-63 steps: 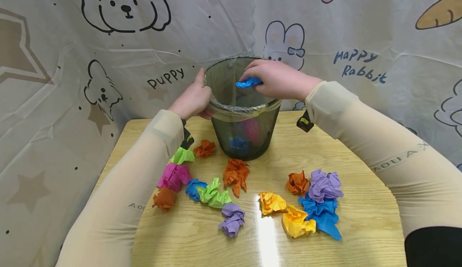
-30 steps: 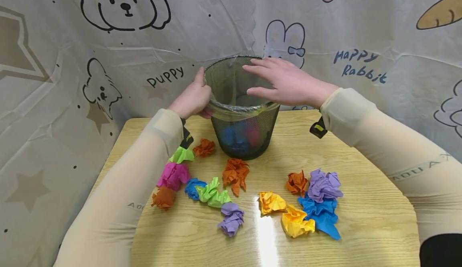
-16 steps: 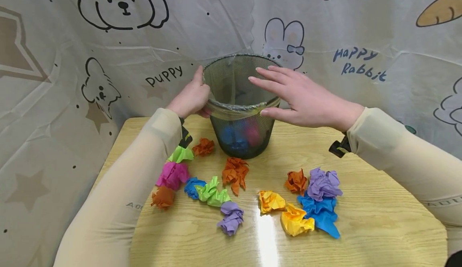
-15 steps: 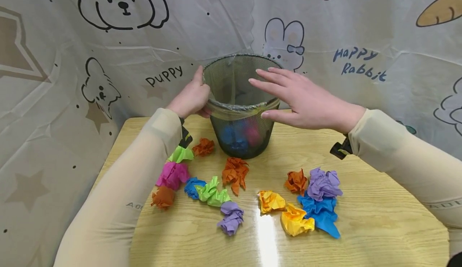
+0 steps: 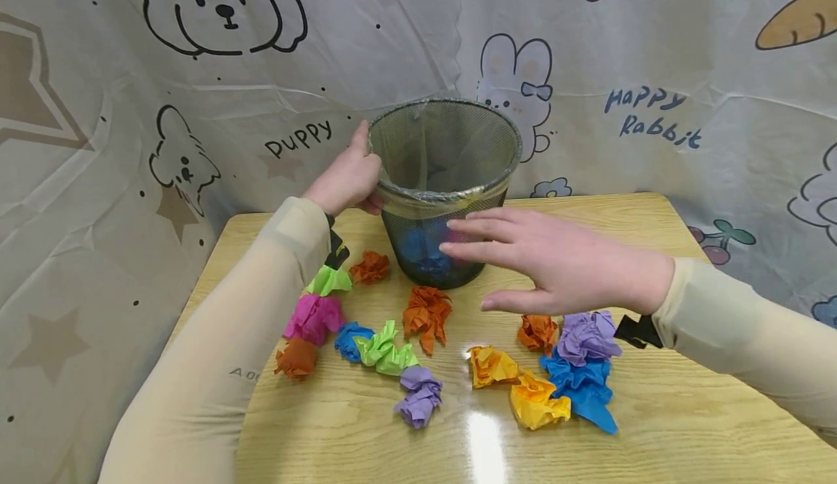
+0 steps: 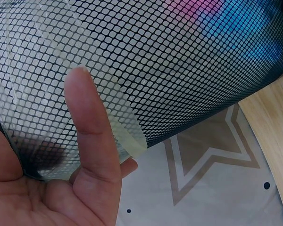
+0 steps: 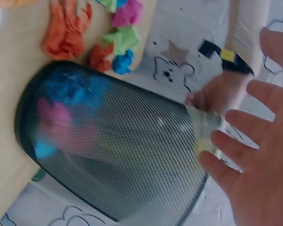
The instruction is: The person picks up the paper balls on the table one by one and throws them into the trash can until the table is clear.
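My left hand (image 5: pixel 349 175) holds the left side of the rim of a dark mesh wastebasket (image 5: pixel 434 211), lined with a clear bag. In the left wrist view one finger (image 6: pixel 92 127) lies straight along the mesh outside. Blue and pink crumpled paper shows through the mesh near the bottom. My right hand (image 5: pixel 562 259), fingers spread and holding nothing, hovers over the table right of the basket's front. Below it lie an orange paper ball (image 5: pixel 538 333), a purple one (image 5: pixel 588 339), a blue one (image 5: pixel 582 389) and yellow ones (image 5: pixel 539 402).
Left of centre on the wooden table (image 5: pixel 353 440) are more crumpled papers: orange (image 5: pixel 427 317), green (image 5: pixel 387 349), purple (image 5: pixel 418 397), pink (image 5: pixel 315 318) and blue (image 5: pixel 352 341). A printed cloth (image 5: pixel 405 41) hangs close behind the basket.
My right hand has let go of a blue paper ball inside the basket, then moved out to the right and down toward the table. My left hand has stayed at the rim.
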{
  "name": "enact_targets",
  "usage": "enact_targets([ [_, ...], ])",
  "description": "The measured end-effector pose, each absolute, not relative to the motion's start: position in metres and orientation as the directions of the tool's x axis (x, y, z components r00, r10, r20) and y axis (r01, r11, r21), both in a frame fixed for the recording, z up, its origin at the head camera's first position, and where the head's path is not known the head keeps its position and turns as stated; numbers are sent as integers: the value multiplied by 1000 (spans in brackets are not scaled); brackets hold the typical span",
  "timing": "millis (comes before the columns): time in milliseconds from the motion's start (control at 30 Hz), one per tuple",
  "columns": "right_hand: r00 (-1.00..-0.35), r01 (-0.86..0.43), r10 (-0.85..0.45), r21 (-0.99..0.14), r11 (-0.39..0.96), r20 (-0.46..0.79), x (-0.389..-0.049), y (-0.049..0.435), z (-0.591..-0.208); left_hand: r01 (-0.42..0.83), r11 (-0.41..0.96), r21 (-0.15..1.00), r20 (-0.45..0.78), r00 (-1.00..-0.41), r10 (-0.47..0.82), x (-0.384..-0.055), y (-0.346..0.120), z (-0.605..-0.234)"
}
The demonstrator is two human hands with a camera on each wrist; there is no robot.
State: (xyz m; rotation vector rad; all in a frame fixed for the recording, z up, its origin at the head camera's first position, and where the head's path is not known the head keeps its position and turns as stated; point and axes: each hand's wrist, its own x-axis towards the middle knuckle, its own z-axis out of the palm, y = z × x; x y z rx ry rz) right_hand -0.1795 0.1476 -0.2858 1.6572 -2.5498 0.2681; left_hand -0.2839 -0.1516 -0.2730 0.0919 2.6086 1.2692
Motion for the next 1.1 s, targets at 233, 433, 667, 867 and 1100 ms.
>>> enact_targets([
  [233,-416,-902,-909,-123,413,1,-171,146,-318,-46,624,780,-186,-969,162,-286,-152,-275],
  [433,-419,-886,-901,-166,433,-115,-167,142,-347,-49,620,783,-190,-968,163,-286,-153,-276],
  [667,-416,-860,-881,-217,461,-224,-161,137,-372,-44,624,780,-185,-969,163,-286,-152,-275],
  [867,-385,-856,-886,-259,448,-259,-155,133,-386,-42,629,776,-184,-969,163,-285,-152,-274],
  [1100,-391,-843,-872,-265,467,-294,-150,128,-399,-46,635,772,-188,-969,159,-286,-152,-274],
])
